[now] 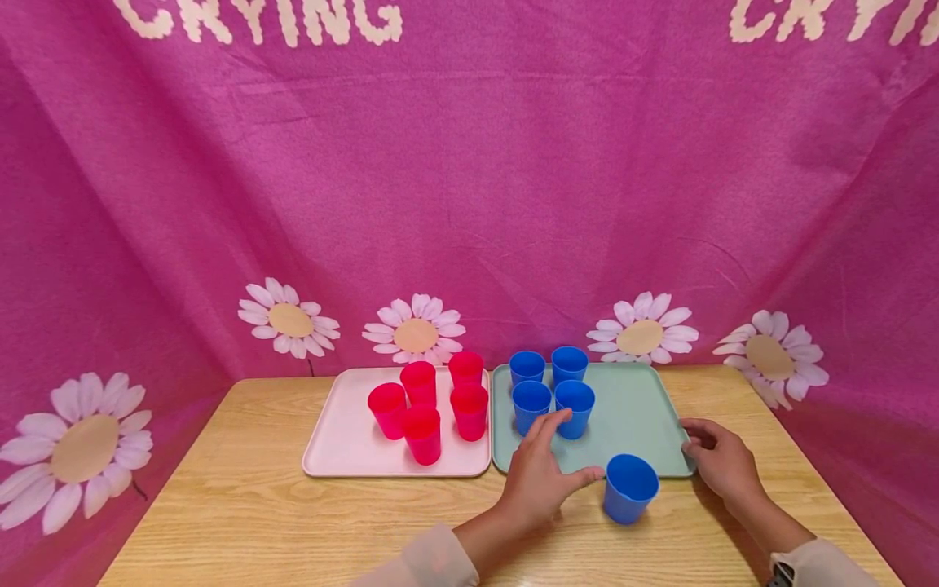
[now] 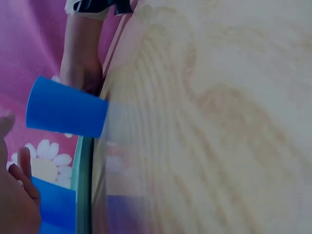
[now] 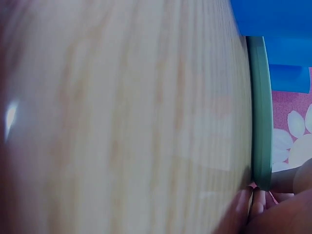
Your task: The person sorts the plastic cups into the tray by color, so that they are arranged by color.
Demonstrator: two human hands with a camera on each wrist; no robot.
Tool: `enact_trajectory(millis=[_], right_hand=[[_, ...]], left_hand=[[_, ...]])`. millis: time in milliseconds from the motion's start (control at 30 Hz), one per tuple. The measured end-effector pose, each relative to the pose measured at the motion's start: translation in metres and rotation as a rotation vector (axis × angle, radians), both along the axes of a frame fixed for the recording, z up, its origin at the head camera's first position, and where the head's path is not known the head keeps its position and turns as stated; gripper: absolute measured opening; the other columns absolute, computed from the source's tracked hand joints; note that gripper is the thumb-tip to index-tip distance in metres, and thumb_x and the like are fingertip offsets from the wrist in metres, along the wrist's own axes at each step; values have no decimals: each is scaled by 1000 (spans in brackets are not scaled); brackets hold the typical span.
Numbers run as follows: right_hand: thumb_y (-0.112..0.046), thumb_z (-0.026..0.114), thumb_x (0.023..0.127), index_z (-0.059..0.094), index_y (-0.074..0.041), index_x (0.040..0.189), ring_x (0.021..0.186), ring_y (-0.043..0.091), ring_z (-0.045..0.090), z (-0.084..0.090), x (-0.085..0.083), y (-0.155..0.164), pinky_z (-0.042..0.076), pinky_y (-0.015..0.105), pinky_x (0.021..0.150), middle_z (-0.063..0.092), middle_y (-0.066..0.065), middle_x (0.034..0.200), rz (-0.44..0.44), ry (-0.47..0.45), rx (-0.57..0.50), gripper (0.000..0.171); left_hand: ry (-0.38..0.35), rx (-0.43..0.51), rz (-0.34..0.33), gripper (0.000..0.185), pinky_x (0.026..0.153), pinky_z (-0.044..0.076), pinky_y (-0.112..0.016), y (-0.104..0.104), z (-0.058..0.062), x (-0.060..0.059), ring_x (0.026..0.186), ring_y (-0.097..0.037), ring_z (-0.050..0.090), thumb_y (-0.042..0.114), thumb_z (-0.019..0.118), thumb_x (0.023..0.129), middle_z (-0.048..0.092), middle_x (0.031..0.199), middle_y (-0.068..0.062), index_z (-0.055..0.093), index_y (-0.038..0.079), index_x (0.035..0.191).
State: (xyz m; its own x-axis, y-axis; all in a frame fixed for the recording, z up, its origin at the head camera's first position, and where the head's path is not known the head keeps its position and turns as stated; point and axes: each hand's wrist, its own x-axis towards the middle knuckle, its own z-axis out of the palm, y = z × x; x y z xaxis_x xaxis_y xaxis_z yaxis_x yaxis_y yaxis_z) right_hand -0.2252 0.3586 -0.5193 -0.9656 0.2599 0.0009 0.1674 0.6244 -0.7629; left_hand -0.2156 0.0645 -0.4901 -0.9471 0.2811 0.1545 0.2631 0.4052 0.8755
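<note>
A blue cup (image 1: 628,496) stands upright on the table in front of the green tray (image 1: 631,408). My left hand (image 1: 538,477) is just left of this cup, fingers spread and thumb tip close to its rim. In the head view its fingertips overlap one of several blue cups (image 1: 531,406) standing at the left of the green tray. The left wrist view shows the front blue cup (image 2: 66,107) beyond my left hand (image 2: 22,204). With thumb and fingers, my right hand (image 1: 722,461) pinches the tray's front right corner, also seen in the right wrist view (image 3: 262,122).
A pink tray (image 1: 345,440) lies against the left side of the green one, with several red cups (image 1: 423,436) upright on it. Both trays lie on a wooden table (image 1: 235,505). Behind it hangs a magenta cloth (image 1: 469,204) with daisies.
</note>
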Motion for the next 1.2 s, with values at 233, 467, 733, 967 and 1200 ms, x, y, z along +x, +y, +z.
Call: enact_trajectory(millis=[233,467,733,967,1200], right_hand=[[-3,57,101,54,8,140,109,36,54,-1,-1,1,40,7,69,60,29,126,-2,0,-5,41],[-3,57,101,54,8,140,108,35,55,-4,-2,2,40,8,69,61,29,125,-2,4,-9,40],[-2,59,100,56,8,138,107,35,56,-4,-2,1,40,8,69,62,28,123,-1,17,3,40],[-2,59,99,57,8,137,107,36,57,-3,-1,1,39,8,69,63,29,123,0,23,19,39],[-3,58,100,55,8,139,107,36,56,0,0,0,39,7,69,61,29,124,2,6,12,40]], left_hand=[[-57,36,-136,83,54,39,-19,13,-1,11,64,-5,46,42,89,78,54,142,19,48,36,150],[-55,-46,-179,81,94,53,-30,26,-3,16,118,-5,59,48,88,78,56,140,22,49,38,148],[19,-71,-213,75,106,47,-31,32,-8,16,132,-9,55,43,88,79,61,136,18,56,28,146],[-31,-59,-211,71,102,49,-29,34,-7,16,126,-5,56,41,88,80,63,131,18,58,28,144],[-122,-28,-204,64,98,52,-29,36,-6,17,125,-4,56,39,86,82,61,133,19,59,34,141]])
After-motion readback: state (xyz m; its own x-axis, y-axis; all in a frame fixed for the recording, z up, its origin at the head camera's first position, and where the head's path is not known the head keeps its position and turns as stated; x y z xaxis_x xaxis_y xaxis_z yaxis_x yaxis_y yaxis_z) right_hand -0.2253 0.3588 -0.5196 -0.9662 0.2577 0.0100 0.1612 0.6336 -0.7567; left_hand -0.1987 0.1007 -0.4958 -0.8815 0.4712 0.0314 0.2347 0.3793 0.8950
